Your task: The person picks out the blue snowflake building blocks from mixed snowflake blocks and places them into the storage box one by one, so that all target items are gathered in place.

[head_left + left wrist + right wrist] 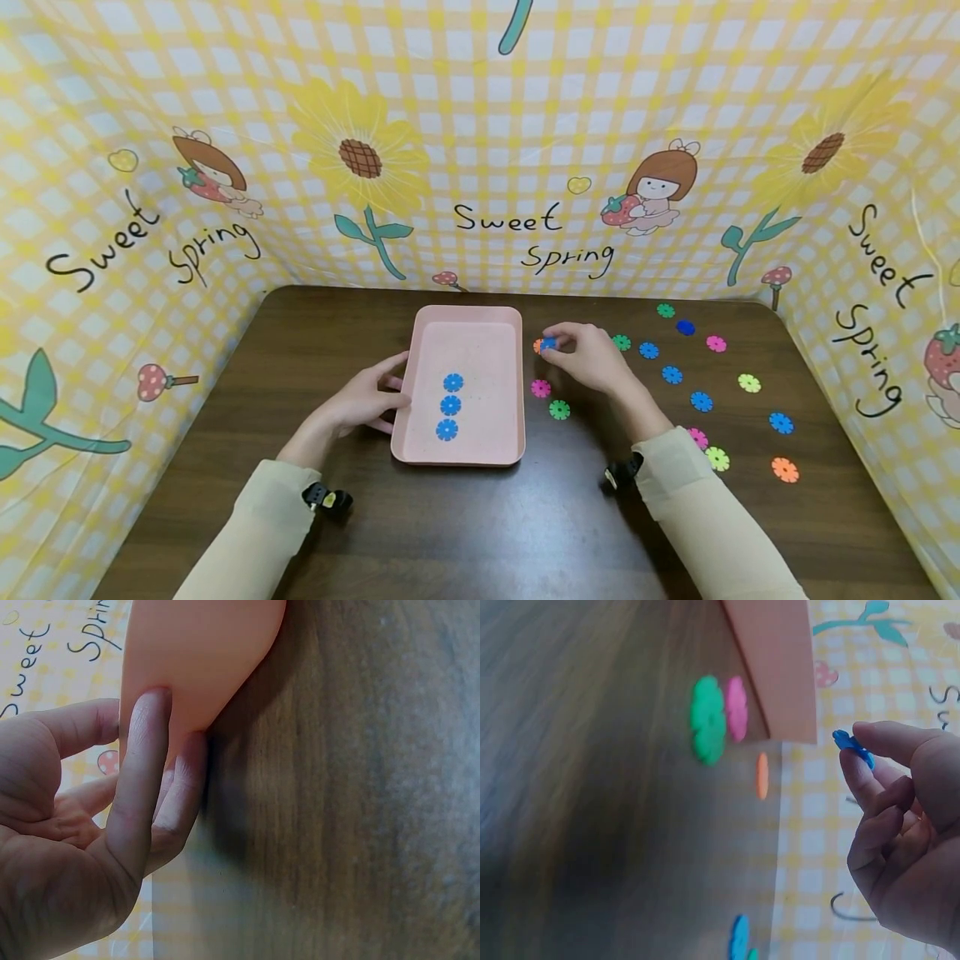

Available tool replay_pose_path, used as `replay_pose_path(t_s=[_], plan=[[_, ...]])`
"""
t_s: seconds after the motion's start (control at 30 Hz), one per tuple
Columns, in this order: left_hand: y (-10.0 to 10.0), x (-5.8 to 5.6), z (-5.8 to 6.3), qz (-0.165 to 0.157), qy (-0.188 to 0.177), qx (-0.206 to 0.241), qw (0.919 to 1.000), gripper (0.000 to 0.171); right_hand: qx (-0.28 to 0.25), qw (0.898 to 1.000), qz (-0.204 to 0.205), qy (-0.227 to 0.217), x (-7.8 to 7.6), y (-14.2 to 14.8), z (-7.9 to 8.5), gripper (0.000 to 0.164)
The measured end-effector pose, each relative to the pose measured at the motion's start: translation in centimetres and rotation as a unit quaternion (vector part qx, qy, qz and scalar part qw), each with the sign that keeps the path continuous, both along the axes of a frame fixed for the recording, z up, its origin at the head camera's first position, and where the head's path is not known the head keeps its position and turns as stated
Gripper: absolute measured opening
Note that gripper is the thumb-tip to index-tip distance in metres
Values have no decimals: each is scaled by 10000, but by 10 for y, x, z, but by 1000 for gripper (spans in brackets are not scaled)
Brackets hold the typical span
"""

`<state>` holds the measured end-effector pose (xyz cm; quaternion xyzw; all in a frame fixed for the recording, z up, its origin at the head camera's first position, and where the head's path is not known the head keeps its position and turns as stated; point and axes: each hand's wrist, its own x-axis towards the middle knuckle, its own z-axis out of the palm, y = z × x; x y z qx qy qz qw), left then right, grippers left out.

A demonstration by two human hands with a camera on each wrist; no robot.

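A pink tray (483,346) lies on the table, with a column of three blue snowflake discs (450,406) inside it. My left hand (362,397) rests against the tray's left side; in the left wrist view its fingertips touch the outer wall (206,656). Right of the tray, my right hand (592,358) pinches another blue snowflake disc (844,740) between thumb and fingertip, held above the table. Just behind that disc in the head view, an orange disc (537,346) is partly hidden. A pink disc (541,388) and a green disc (559,409) lie nearer the tray's right edge.
Several more discs are scattered over the right of the brown table (570,517), among them a blue one (701,402), a yellow-green one (749,383) and an orange one (785,470). Checked yellow cloth (480,150) walls the table's back and sides.
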<state>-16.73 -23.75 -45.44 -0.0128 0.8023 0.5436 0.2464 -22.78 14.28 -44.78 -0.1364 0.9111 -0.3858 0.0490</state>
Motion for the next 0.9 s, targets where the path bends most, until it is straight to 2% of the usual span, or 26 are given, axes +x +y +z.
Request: replay_pose_path(t_s=[0.27,0.7,0.9], plan=[[-1,-1,-2,18,9,-18,10000,84,-360,9990,250,-23,0,-34,11,35],[-1,-2,-3,89,-67,-44,9999,83,-417,9975,563,-98,-3,-87,0,36],[-1,-2,-2,96,-77,-40,9999,83,-261,9969,721,-185,-5,-106,-4,35]])
